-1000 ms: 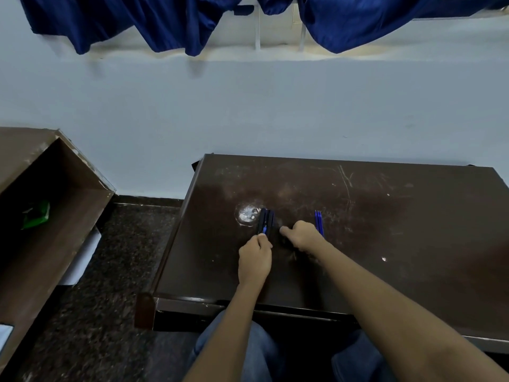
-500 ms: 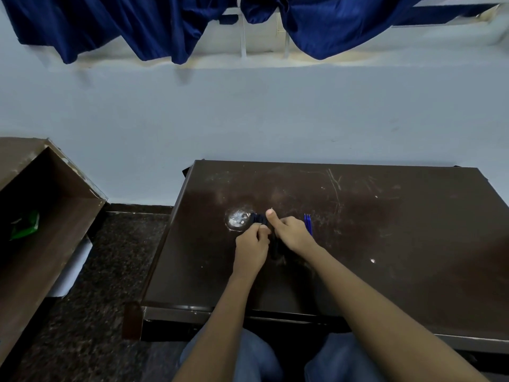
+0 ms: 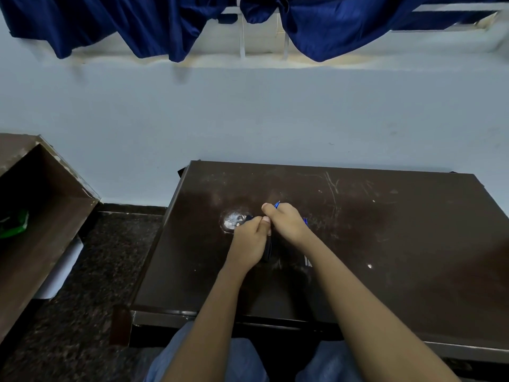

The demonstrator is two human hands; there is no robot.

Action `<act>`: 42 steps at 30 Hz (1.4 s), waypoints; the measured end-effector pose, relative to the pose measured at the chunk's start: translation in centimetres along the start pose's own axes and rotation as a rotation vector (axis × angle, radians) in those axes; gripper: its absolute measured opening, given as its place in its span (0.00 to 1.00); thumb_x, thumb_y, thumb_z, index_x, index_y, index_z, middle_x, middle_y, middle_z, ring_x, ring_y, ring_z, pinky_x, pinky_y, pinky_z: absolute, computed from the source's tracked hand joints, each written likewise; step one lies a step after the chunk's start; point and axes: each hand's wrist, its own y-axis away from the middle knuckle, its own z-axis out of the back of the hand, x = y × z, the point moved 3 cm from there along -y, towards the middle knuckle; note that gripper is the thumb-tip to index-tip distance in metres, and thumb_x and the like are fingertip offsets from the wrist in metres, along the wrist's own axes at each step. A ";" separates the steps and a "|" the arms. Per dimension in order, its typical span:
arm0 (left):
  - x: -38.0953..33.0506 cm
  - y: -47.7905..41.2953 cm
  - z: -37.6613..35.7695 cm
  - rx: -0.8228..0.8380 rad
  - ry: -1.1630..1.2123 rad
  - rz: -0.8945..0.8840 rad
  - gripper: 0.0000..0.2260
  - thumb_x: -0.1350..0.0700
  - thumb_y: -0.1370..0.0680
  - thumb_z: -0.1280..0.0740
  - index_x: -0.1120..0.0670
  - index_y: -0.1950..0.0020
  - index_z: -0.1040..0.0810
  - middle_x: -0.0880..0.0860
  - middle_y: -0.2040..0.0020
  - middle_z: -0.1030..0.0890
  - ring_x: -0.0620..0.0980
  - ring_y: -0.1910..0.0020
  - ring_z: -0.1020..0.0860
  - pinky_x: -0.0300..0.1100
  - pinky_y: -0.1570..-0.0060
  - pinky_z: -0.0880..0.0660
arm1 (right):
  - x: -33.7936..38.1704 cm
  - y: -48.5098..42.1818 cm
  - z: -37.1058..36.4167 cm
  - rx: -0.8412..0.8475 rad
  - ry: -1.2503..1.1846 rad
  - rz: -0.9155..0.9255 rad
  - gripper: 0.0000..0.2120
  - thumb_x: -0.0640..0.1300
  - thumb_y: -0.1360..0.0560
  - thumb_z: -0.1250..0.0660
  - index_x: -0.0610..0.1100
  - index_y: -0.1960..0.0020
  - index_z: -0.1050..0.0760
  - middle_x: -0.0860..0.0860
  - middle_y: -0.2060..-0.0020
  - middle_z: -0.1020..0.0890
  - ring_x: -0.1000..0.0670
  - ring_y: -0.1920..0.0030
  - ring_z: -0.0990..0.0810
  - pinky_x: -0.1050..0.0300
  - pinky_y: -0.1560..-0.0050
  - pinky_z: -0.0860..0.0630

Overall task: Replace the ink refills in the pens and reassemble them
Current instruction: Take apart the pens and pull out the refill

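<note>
My right hand (image 3: 287, 226) is closed around a blue pen (image 3: 277, 204); only its tip pokes out past my fingers, pointing away from me. My left hand (image 3: 248, 239) sits right beside it, thumb touching, with its fingers closed on a bunch of dark pens (image 3: 266, 250) that lies on the dark brown table (image 3: 399, 244). Most of that bunch is hidden under the hand. Blue refills (image 3: 307, 261) lie on the table beneath my right wrist, which covers their middle.
A pale worn patch (image 3: 232, 219) marks the tabletop just left of my hands. A brown open cabinet (image 3: 55, 205) with a green item (image 3: 13, 226) inside stands to the left. The wall and blue curtains (image 3: 165, 23) are behind the table.
My right hand has closed on a blue pen and drawn it up out of the bunch, its tip now showing. My left hand has stayed on the dark pens.
</note>
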 end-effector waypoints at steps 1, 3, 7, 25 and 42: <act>-0.2 -0.1 0.2 0.033 0.095 0.049 0.17 0.54 0.18 0.44 0.52 0.67 0.31 0.47 0.70 0.30 0.42 0.71 0.33 0.30 0.71 0.35 | 0.2 0.1 0.0 0.034 -0.014 0.036 0.27 0.52 0.23 0.44 0.33 0.72 0.33 0.48 0.79 0.32 0.53 0.75 0.34 0.53 0.64 0.33; -0.6 -0.1 0.6 0.149 0.311 0.174 0.18 0.52 0.18 0.46 0.52 0.67 0.31 0.46 0.72 0.34 0.42 0.75 0.38 0.31 0.77 0.40 | 1.1 0.2 0.2 0.092 -0.044 0.118 0.27 0.52 0.22 0.46 0.34 0.71 0.28 0.47 0.77 0.26 0.52 0.72 0.27 0.51 0.58 0.29; -1.5 -0.4 1.1 0.318 0.503 0.229 0.18 0.48 0.18 0.48 0.52 0.65 0.32 0.45 0.74 0.36 0.40 0.78 0.43 0.33 0.79 0.46 | 2.0 0.5 1.1 0.091 -0.101 0.193 0.26 0.51 0.19 0.47 0.43 0.72 0.28 0.51 0.76 0.22 0.56 0.70 0.24 0.57 0.56 0.28; -1.4 0.1 2.8 -0.054 0.270 0.198 0.12 0.52 0.20 0.39 0.57 0.55 0.21 0.46 0.65 0.20 0.40 0.70 0.27 0.29 0.71 0.31 | 2.5 1.4 0.2 0.139 -0.745 -0.119 0.04 0.39 0.22 0.34 0.40 0.50 0.23 0.48 0.67 0.22 0.55 0.73 0.25 0.66 0.68 0.27; 0.4 -1.5 2.4 -0.053 0.212 0.199 0.14 0.53 0.19 0.44 0.54 0.57 0.22 0.47 0.65 0.20 0.41 0.69 0.27 0.36 0.66 0.32 | 2.4 0.0 -1.0 0.190 -0.859 -0.182 0.11 0.31 0.22 0.40 0.39 0.42 0.25 0.45 0.52 0.17 0.53 0.70 0.22 0.59 0.67 0.25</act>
